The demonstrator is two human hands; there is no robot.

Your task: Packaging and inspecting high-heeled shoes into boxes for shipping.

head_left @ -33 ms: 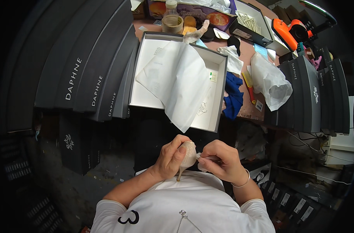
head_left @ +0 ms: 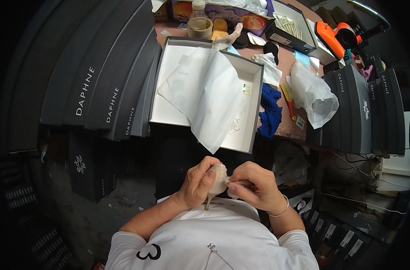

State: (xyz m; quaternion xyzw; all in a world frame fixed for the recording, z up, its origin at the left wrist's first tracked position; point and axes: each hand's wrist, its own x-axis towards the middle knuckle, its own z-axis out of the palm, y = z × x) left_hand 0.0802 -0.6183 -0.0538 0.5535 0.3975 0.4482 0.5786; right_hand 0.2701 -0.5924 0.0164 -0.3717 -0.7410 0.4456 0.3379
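Observation:
Close to my body, my left hand (head_left: 198, 182) is wrapped round a pale beige, glittery high-heeled shoe (head_left: 219, 176). Its back faces up and its thin heel (head_left: 207, 204) points down toward my shirt. My right hand (head_left: 253, 182) pinches a small wad of white cloth or tissue (head_left: 232, 192) and presses it against the shoe's right side. The front of the shoe is hidden behind my left hand. Just beyond my hands, an open shoe box (head_left: 252, 121) sits at the table's edge, with white wrapping paper (head_left: 209, 90) draped in it and over its near rim.
Dark shoe boxes (head_left: 97, 90) are stacked at left, and more boxes (head_left: 355, 108) stand at right. On the table (head_left: 289, 128) lie a blue cloth (head_left: 270, 110), a yellow-and-red brush (head_left: 288, 95) and a white bag (head_left: 313, 96). A bottle (head_left: 198, 13) stands farther back, near a box of white sticks (head_left: 288, 24).
My right hand, with the white wad, has shifted very slightly left along the shoe. My left hand and the shoe stay in place.

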